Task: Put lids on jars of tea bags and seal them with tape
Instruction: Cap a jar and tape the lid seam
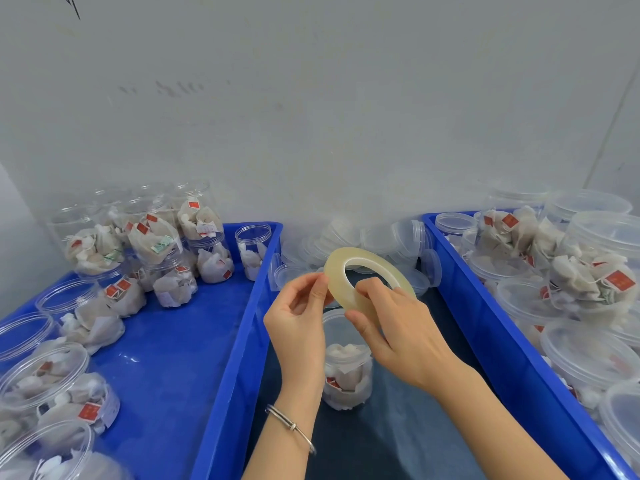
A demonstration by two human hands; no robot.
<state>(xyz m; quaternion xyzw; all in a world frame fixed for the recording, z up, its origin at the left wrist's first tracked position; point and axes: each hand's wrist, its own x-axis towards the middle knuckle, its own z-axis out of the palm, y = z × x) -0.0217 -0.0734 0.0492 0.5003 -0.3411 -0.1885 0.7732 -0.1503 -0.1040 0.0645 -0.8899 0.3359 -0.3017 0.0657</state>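
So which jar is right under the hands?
The jar standing alone on the dark surface between the two blue trays, just below the tape roll; all other jars sit inside trays.

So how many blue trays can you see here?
2: left blue tray beside the left hand, holding jars; right blue tray past the right hand, heaped with jars. Neither shows fully.

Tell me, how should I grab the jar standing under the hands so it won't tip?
Wrap one hand around the jar at its round side wall, coming in from the near side. It stands upright on the dark mat between the blue trays, and the hands with the tape roll block the top.
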